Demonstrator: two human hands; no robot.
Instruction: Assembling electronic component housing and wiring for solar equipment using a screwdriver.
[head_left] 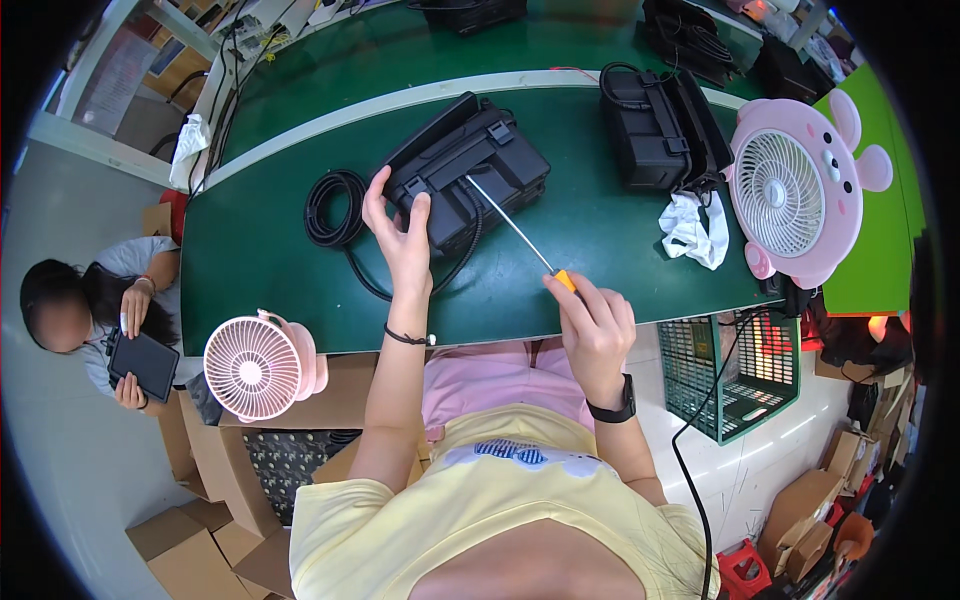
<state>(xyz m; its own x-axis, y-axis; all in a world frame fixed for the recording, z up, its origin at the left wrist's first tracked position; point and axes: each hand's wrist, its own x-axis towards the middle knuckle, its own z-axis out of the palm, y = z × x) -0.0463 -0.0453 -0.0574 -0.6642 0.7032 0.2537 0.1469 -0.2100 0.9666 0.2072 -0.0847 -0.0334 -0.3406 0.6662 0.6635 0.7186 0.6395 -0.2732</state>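
One screwdriver (515,230), two pale pink fans, one with round ears (780,195) and one smaller (253,368), one coil of black cable (335,208), one crumpled white cloth (692,228) and two black boxes, the near one (455,185) and the right-hand one (650,135), can be counted on or around the near part of the table (250,250). The near box lies tilted ahead of both hands: the left grip (403,255) touches its near left corner, thumb and fingers spread wide, while the right grip (597,330), closed around the screwdriver's handle, is apart from it, nearer the person and to the right. The shaft reaches away and leftward, its tip at the middle of the box's upper face; whether it sits in a screw is too small to tell. The box looks like matte, hard plastic, blocky, with latches and recesses; the shaft is slim, straight, shiny metal, the handle yellow and dark. The tabletop is smooth, glossy green.
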